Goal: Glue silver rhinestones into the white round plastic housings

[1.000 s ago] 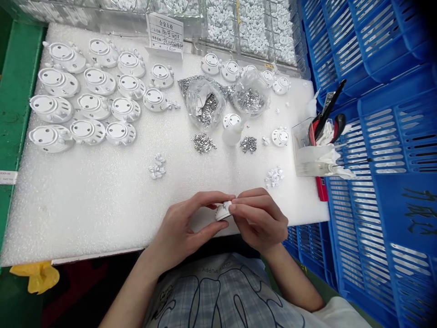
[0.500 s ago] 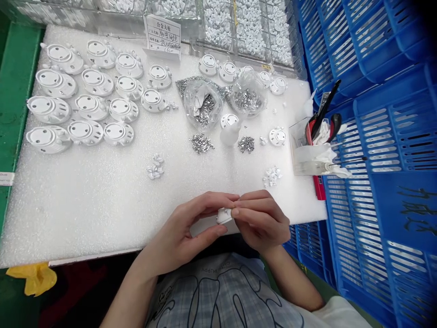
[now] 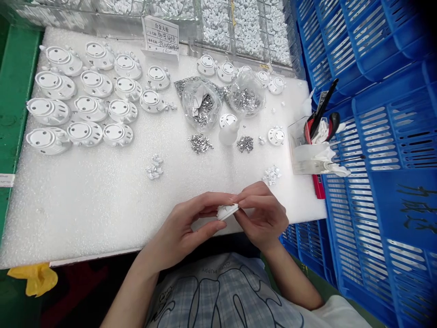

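Between both hands, over the front edge of the foam sheet [image 3: 112, 196], is a small white oval plastic piece [image 3: 226, 212]. My left hand [image 3: 191, 223] pinches its left end between thumb and fingers. At its right end, the fingers of my right hand [image 3: 262, 212] are curled and touch the piece; whether they hold something smaller is hidden. A pile of small white parts [image 3: 272, 175] lies just beyond my right hand, and another cluster of white parts [image 3: 155, 167] lies beyond my left. A translucent squeeze bottle [image 3: 228, 133] stands between two heaps of silvery bits [image 3: 200, 143].
Rows of white oval pieces [image 3: 85, 132] fill the back left. Two plastic bags [image 3: 202, 107] of silvery bits lie mid-back, before divided trays [image 3: 251, 32] and a written card [image 3: 160, 37]. At right stand a clear box [image 3: 300, 157] holding pliers [image 3: 324, 111] and blue crates [image 3: 392, 136].
The right hand's fingers have shifted and lifted slightly at the piece's right end, showing more of it. The piece is tilted a little differently; the left hand stays nearly in place.
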Demonstrator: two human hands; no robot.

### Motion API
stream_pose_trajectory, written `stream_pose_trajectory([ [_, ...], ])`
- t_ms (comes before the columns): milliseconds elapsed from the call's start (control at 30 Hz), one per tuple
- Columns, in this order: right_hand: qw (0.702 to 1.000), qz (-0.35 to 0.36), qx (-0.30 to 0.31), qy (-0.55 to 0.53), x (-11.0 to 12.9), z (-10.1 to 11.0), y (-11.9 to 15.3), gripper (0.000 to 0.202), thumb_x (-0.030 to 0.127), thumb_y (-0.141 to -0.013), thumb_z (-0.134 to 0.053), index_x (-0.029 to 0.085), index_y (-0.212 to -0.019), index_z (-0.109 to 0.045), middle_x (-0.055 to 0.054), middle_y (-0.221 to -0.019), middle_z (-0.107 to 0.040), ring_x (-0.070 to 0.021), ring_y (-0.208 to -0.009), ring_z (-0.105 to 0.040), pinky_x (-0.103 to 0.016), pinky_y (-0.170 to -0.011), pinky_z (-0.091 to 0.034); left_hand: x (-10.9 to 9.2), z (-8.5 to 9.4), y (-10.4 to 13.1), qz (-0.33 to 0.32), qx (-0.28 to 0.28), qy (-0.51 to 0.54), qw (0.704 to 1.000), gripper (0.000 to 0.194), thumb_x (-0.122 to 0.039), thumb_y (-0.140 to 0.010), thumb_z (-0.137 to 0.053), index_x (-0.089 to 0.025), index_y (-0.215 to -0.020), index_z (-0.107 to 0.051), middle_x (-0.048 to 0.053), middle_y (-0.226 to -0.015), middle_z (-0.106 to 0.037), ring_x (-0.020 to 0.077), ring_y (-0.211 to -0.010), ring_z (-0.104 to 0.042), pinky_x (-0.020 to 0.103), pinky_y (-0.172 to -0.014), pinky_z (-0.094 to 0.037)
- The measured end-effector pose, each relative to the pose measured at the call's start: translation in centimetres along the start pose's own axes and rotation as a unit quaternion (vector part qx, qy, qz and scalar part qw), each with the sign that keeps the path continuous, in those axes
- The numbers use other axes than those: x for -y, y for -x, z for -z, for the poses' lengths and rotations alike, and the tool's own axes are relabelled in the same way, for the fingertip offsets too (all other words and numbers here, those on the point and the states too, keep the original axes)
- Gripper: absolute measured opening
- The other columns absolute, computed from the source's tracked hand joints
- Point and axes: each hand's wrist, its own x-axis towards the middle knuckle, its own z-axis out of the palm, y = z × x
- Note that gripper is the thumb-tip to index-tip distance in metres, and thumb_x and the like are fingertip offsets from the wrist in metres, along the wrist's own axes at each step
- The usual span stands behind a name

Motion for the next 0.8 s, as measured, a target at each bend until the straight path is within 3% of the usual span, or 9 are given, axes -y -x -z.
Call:
stream_pose_trajectory([
  [533, 1.0, 0.001, 0.009, 0.015, 0.2, 0.14, -0.43, 0.022, 0.007, -0.088, -0.072, 0.027, -0.098, -0.068, 0.0, -0.087, -0.077, -0.0171, -0.072, -0.07, -0.033, -0.06, -0.057, -0.1, 0.3, -0.07, 0.012, 0.005, -0.054, 0.998, 0.037, -0.026, -0.103, -0.067, -0.031, -0.14, -0.071, 0.007, -0.135, -0.076, 0.0213, -0.113, -0.075, 0.031, -0.093, -0.064],
  [800, 1.0, -0.003, 0.011, -0.01, 0.22, 0.15, -0.46, 0.025, 0.006, -0.085, -0.075, 0.026, -0.098, -0.07, 0.0, -0.088, -0.077, -0.0169, -0.073, -0.07, -0.032, -0.06, -0.058, 0.0, 0.17, -0.16, 0.008, -0.006, -0.043, 0.999, 0.039, -0.025, -0.096, -0.076, -0.031, -0.135, -0.074, 0.006, -0.128, -0.079, 0.0221, -0.107, -0.076, 0.031, -0.088, -0.065],
])
